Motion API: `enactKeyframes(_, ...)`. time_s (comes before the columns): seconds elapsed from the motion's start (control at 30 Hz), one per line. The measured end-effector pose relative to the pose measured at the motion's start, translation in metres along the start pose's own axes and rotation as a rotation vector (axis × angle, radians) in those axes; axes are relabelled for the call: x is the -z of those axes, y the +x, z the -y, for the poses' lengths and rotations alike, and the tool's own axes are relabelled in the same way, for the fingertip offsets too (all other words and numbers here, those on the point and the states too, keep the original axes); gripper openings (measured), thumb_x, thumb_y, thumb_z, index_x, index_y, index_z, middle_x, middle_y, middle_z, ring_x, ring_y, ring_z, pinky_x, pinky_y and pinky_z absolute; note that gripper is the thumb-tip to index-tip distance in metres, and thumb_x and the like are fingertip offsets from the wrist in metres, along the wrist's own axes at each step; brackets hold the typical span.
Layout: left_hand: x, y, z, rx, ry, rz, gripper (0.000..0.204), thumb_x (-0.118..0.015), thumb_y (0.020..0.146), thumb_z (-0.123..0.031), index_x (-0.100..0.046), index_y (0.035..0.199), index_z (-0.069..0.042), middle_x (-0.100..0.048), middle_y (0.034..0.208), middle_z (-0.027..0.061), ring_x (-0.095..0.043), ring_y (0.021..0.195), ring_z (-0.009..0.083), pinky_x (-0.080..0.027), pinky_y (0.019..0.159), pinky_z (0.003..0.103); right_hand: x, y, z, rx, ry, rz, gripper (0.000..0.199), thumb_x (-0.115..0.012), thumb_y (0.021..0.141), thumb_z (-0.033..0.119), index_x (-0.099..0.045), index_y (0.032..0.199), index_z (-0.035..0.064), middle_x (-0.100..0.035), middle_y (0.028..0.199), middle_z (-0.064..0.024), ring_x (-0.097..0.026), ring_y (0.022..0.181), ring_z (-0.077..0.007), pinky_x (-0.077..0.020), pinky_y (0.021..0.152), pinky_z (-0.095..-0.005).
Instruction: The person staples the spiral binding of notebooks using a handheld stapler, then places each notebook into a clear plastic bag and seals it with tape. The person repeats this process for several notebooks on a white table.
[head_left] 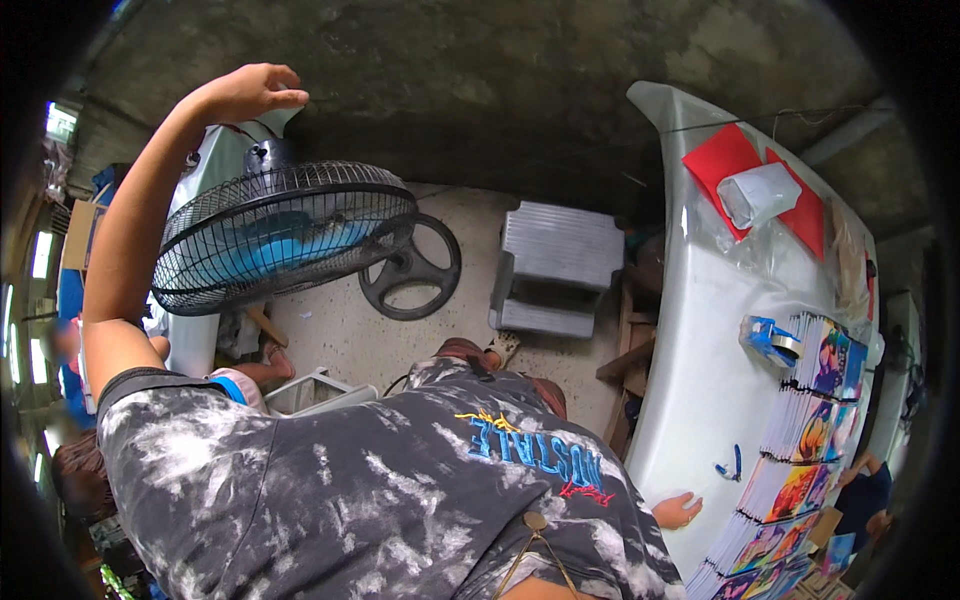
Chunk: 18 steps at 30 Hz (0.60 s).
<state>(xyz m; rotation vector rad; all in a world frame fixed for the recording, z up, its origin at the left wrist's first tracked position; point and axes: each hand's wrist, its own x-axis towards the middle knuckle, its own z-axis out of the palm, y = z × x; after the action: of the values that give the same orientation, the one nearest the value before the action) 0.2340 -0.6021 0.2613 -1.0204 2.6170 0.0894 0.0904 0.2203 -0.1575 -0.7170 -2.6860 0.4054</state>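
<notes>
My left hand is raised high above a black wire-cage fan with blue blades. Its fingers curl at the top rear of the fan, by the motor housing; whether they grip anything I cannot tell. My right hand rests low on the near edge of a long grey table, fingers loosely spread and holding nothing. My tie-dye shirt fills the lower middle of the view.
On the table lie rows of colourful printed cards, a blue tape dispenser, small blue scissors, red sheets and a white packet. The concrete floor holds a grey plastic stool and the fan's round black base. Another person sits at far right.
</notes>
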Motion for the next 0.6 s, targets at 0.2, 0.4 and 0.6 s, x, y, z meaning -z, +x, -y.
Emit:
enactKeyframes(0.2, -0.012, -0.014, -0.036, -0.015, -0.111, 0.166, 0.055, -0.052, 0.088, -0.045, -0.053, 0.117, 0.002, -0.059, 0.113, 0.0187, -0.057, 0.104, 0.0292, -0.045, 0.089, 0.036, 0.011, -0.016, 0.012, 0.049, -0.033, -0.037, 0.039, -0.051, 0.087, 0.027, -0.055, 0.118, 0.0044, -0.053, 0.124, -0.0147, -0.05, 0.112, -0.0341, -0.0392, 0.093, -0.0426)
enactKeyframes(0.4, -0.029, -0.041, -0.128, -0.414, 0.047, 0.063, 0.052, -0.062, 0.082, -0.034, -0.051, 0.12, -0.001, -0.057, 0.115, 0.0213, -0.053, 0.109, 0.0349, -0.044, 0.092, 0.039, 0.084, -0.029, 0.177, 0.149, 0.911, 0.004, 0.031, -0.05, 0.09, 0.014, -0.052, 0.117, -0.0022, -0.054, 0.117, -0.0185, -0.052, 0.108, -0.0281, -0.0404, 0.094, -0.0395)
enactKeyframes(0.6, -0.04, -0.065, -0.23, -1.012, -0.145, 0.283, 0.049, -0.06, 0.083, -0.03, -0.05, 0.121, -0.002, -0.054, 0.119, 0.0196, -0.054, 0.107, 0.0345, -0.043, 0.091, 0.039, 0.343, -0.123, 0.321, 1.108, 2.679, 1.65, 0.02, -0.047, 0.093, 0.01, -0.061, 0.106, 0.0057, -0.06, 0.097, -0.0109, -0.059, 0.087, -0.0238, -0.048, 0.081, -0.0365)
